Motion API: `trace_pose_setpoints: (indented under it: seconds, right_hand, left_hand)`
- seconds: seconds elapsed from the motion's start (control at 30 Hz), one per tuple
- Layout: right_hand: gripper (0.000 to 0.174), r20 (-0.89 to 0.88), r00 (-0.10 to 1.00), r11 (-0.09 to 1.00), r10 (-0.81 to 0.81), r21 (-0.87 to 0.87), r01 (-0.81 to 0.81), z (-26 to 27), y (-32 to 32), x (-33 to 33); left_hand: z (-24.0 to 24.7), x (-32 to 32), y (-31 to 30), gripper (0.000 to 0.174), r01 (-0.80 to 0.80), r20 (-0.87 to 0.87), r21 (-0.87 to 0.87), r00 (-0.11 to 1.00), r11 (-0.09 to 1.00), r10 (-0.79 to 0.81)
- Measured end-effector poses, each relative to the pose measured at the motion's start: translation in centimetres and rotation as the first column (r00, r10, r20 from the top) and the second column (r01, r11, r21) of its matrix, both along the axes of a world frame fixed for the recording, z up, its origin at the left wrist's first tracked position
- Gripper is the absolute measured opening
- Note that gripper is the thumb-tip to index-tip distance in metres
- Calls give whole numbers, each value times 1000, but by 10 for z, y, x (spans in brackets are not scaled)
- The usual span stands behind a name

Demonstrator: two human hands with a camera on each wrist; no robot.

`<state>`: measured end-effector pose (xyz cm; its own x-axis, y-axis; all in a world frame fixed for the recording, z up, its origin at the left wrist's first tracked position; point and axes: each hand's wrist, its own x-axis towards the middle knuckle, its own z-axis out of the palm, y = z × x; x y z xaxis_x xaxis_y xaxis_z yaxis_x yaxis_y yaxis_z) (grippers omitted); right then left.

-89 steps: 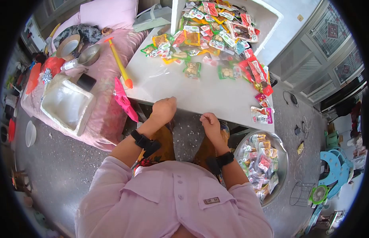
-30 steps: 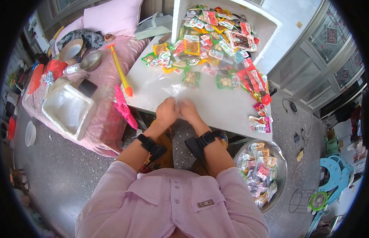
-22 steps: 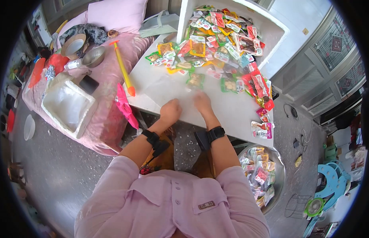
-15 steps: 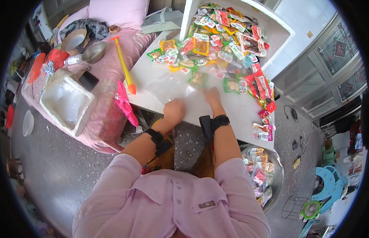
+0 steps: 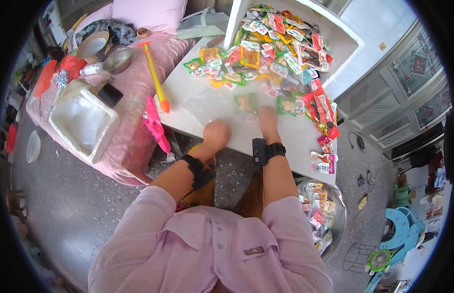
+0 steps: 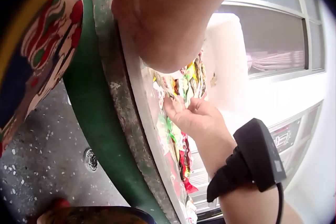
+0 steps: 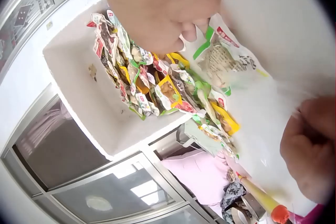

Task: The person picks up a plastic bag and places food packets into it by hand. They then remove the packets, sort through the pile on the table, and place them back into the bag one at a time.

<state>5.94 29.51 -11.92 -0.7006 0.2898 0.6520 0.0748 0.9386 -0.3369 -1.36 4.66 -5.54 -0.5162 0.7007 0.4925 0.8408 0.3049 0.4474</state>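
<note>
My left hand (image 5: 216,135) is curled at the table's front edge and pinches the near side of a clear plastic bag (image 5: 202,103) spread over the tabletop. Farther right, my right hand (image 5: 268,119) has its fingers curled at the bag's other side, beside a green-edged snack packet (image 5: 246,103). That packet (image 7: 220,64) looks hazy in the head view, with the film across it. In the right wrist view, thin film stretches towards my left hand (image 7: 310,148). My left hand's fingertips are hidden in the left wrist view, where my right hand (image 6: 197,119) shows beyond it.
A white foam box (image 5: 346,51) lies on its side at the back, snack packets (image 5: 273,46) spilling from it. More packets (image 5: 321,115) line the right edge. A metal basin (image 5: 338,215) of packets stands below right. A yellow toy pump (image 5: 155,78) lies at left.
My hands were empty-looking and apart, came together, then spread with the clear bag. My right hand has moved right and away from me; the bag now lies flatter across the table.
</note>
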Motion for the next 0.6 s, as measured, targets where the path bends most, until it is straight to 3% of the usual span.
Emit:
trace_pose_setpoints:
  seconds: [0.03, 0.1, 0.13, 0.2, 0.23, 0.3, 0.33, 0.4, 0.43, 0.47, 0.5, 0.6]
  right_hand:
    - [20, 27, 998, 989, -52, 142, 47, 4, -1, 10]
    - [23, 28, 993, 992, -117, -34, 118, 4, -11, 23]
    - [24, 14, 991, 928, -137, -347, 133, 2, -20, 26]
    - [23, -63, 987, 705, -147, -707, 60, 5, -32, 25]
    - [22, -130, 982, 629, -139, -777, -14, 8, -38, 23]
    - [18, -104, 991, 614, -80, -788, -33, 20, -55, 25]
    - [16, -4, 1000, 683, -28, -730, 16, 47, -75, 33]
    - [13, -4, 998, 365, -69, -931, 21, 55, -87, 28]
    - [11, -70, 989, -99, -130, -992, -83, 44, -83, 17]
    - [10, -53, 947, -513, -317, -830, -218, 34, -80, 7]
    - [10, -18, 925, -645, -379, -712, -278, 32, -82, 0]
    - [11, -86, 912, -594, -401, -734, -330, 31, -90, -8]
  left_hand:
    - [0, 0, 1, 7, -9, 17, -19, 1000, 1000, 10]
    - [3, -1, 3, 7, -34, 26, -78, 999, 996, 37]
    - [3, 1, 3, 7, -45, 30, -108, 998, 993, 49]
    - [3, 2, 3, 7, -36, 41, -67, 998, 997, 39]
    - [2, 1, 2, 7, -32, 44, -47, 998, 998, 34]
    - [-2, 0, 3, 8, -41, 60, -15, 997, 999, 42]
    - [-2, 0, 4, 8, -47, 67, 2, 997, 999, 47]
    - [0, 1, 3, 8, -51, 98, -13, 994, 999, 52]
    - [1, 0, 2, 9, -55, 111, -20, 992, 998, 57]
    - [0, -1, 2, 9, -56, 109, -14, 992, 998, 57]
    - [-2, -1, 2, 9, -54, 108, -11, 993, 998, 55]
    - [-5, 0, 3, 10, -55, 132, -39, 989, 998, 60]
